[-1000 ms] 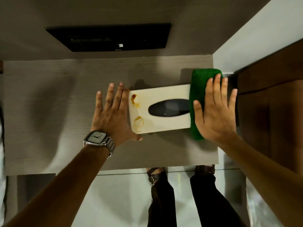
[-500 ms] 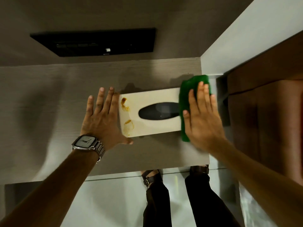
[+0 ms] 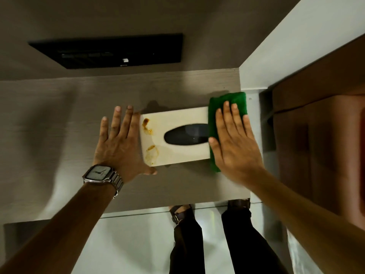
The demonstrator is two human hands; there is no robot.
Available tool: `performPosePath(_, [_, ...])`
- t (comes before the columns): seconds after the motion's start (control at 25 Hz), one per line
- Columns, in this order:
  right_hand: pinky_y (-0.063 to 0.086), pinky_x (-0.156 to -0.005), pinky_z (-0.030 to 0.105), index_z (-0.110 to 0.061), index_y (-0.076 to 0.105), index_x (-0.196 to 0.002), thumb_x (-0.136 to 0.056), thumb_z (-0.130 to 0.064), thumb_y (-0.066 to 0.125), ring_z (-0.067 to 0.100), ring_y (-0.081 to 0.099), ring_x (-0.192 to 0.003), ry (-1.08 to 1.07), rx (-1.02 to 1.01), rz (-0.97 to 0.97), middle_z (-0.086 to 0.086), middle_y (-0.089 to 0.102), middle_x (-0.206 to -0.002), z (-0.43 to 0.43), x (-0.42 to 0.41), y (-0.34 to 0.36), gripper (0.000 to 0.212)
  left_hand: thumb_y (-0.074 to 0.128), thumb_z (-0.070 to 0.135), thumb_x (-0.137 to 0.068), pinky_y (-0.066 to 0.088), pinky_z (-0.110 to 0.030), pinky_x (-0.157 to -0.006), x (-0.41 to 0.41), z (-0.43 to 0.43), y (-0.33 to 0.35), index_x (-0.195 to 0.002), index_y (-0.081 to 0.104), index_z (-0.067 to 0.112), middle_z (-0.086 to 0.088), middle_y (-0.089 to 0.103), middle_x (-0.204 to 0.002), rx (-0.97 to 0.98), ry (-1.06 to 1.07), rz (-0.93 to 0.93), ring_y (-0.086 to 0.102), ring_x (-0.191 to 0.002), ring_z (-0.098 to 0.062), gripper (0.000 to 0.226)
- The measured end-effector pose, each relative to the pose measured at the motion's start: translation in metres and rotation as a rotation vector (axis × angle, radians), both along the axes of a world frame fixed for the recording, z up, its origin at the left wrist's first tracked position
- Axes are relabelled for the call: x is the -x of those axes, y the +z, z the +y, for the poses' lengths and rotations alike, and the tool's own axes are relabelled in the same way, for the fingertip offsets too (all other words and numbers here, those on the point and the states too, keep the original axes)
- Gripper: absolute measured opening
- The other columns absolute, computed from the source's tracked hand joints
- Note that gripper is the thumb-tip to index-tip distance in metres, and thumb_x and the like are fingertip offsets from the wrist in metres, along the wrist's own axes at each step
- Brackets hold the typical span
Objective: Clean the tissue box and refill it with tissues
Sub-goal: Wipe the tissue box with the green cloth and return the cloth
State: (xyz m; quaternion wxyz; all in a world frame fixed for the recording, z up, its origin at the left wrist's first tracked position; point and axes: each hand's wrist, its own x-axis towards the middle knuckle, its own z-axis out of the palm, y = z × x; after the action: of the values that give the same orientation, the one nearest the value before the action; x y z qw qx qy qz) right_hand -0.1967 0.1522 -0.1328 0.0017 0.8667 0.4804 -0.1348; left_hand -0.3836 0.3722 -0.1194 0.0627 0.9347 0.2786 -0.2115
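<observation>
A cream tissue box [image 3: 177, 119] lies flat on the grey wooden table [image 3: 59, 115], its dark oval opening [image 3: 185, 137] facing up with no tissue showing. Brown stains [image 3: 148, 127] mark the top at its left end. My left hand [image 3: 118, 143] lies flat with fingers spread against that left end, the thumb at the box's front corner. My right hand [image 3: 235, 145] presses flat on a folded green cloth [image 3: 213, 107] that covers the box's right end and the tip of the opening.
A black rectangular panel [image 3: 110, 50] sits on the wall behind the table. A brown wooden cabinet [image 3: 316, 135] stands close on the right, past the table's right edge. My legs and sandals [image 3: 187, 244] show below the table's front edge. A watch [image 3: 98, 173] is on my left wrist.
My right hand has slid the green cloth slightly left over the box's right end, now covering the tip of the opening. My left hand stays against the left end.
</observation>
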Motion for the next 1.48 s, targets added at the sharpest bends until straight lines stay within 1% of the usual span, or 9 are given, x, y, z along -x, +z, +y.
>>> performPosePath(0.12, [0.002,-0.125,0.049,-0.006,0.005,-0.159,-0.105,-0.046,0.02,0.03,-0.004,-0.155,-0.204,-0.026,-0.028,0.015,0.0,-0.168,0.023,0.006,0.0,0.068,0.062,0.092,-0.03,-0.002,-0.055,-0.117,0.002,0.001,-0.004,-0.153,-0.002,0.011,-0.013,0.001,-0.163,0.025,0.001,-0.004,-0.008,-0.149,-0.031,0.161])
performPosePath(0.36, [-0.001,-0.125,0.047,-0.009,0.008,-0.159,-0.106,-0.047,0.014,0.025,-0.006,-0.155,0.003,-0.151,0.186,0.01,0.001,-0.169,0.083,0.059,0.004,0.066,0.06,0.094,-0.03,-0.008,-0.055,-0.118,-0.01,-0.005,0.017,-0.15,-0.02,0.007,-0.016,-0.025,-0.159,0.013,0.036,0.088,-0.024,-0.145,-0.035,0.169])
performPosePath(0.48, [0.005,-0.126,0.045,-0.01,0.019,-0.158,-0.107,-0.042,0.014,0.022,0.005,-0.155,-0.111,-0.381,0.241,0.008,0.015,-0.167,0.069,0.026,0.006,0.06,0.057,0.095,-0.029,-0.011,-0.055,-0.115,-0.009,-0.003,0.044,-0.151,-0.016,0.007,-0.019,-0.025,-0.158,-0.02,0.118,0.118,-0.025,-0.144,-0.038,0.166])
performPosePath(0.6, [0.008,-0.126,0.046,-0.007,0.024,-0.157,-0.107,-0.037,0.015,0.025,0.009,-0.155,-0.269,-0.408,0.183,0.011,0.02,-0.166,0.049,-0.023,-0.004,0.059,0.047,0.076,-0.067,-0.004,-0.053,-0.117,-0.042,-0.038,0.053,-0.153,0.006,0.012,-0.019,-0.003,-0.162,0.004,0.183,-0.177,-0.007,-0.148,-0.036,0.115])
performPosePath(0.76, [0.009,-0.125,0.048,-0.006,0.021,-0.157,-0.106,-0.038,0.012,0.025,0.009,-0.155,-0.246,-0.376,0.129,0.012,0.019,-0.166,0.044,-0.029,-0.019,0.061,0.033,0.038,-0.099,-0.004,-0.05,-0.121,-0.117,-0.112,0.017,-0.155,0.001,0.012,-0.01,-0.009,-0.163,0.144,0.197,-0.327,-0.013,-0.149,-0.025,0.069])
performPosePath(0.96, [0.011,-0.125,0.051,-0.007,0.02,-0.157,-0.106,-0.041,0.009,0.026,0.011,-0.155,-0.152,-0.332,0.058,0.011,0.02,-0.166,0.04,-0.032,-0.025,0.063,0.033,0.05,-0.094,0.001,-0.054,-0.119,-0.096,-0.106,-0.021,-0.155,0.014,0.013,-0.009,0.01,-0.163,-0.025,0.16,-0.37,0.004,-0.151,-0.025,0.073])
performPosePath(1.12, [0.008,-0.125,0.05,-0.006,0.022,-0.157,-0.106,-0.039,0.012,0.026,0.008,-0.155,-0.154,-0.246,0.081,0.012,0.019,-0.166,0.041,-0.032,-0.015,0.061,0.035,0.056,-0.091,0.004,-0.065,-0.115,-0.047,-0.066,-0.024,-0.155,0.01,0.03,-0.011,0.003,-0.164,-0.125,0.185,-0.289,-0.002,-0.149,-0.038,0.074])
performPosePath(1.28, [0.003,-0.125,0.05,-0.007,0.023,-0.157,-0.106,-0.043,0.008,0.027,0.007,-0.155,-0.128,-0.189,0.014,0.011,0.02,-0.166,0.045,-0.029,-0.016,0.064,0.031,0.055,-0.094,0.005,-0.059,-0.118,-0.068,-0.075,-0.026,-0.155,0.011,0.016,-0.015,0.007,-0.163,-0.184,0.252,-0.302,0.0,-0.15,-0.035,0.075])
performPosePath(1.48, [-0.002,-0.124,0.049,-0.01,0.017,-0.158,-0.106,-0.044,0.007,0.024,-0.002,-0.155,-0.111,-0.124,0.011,0.007,0.012,-0.168,0.044,-0.031,-0.012,0.063,0.031,0.046,-0.096,0.01,-0.054,-0.119,-0.051,-0.065,-0.021,-0.155,0.011,0.013,-0.012,0.007,-0.163,-0.061,0.03,-0.294,0.0,-0.151,-0.028,0.07])
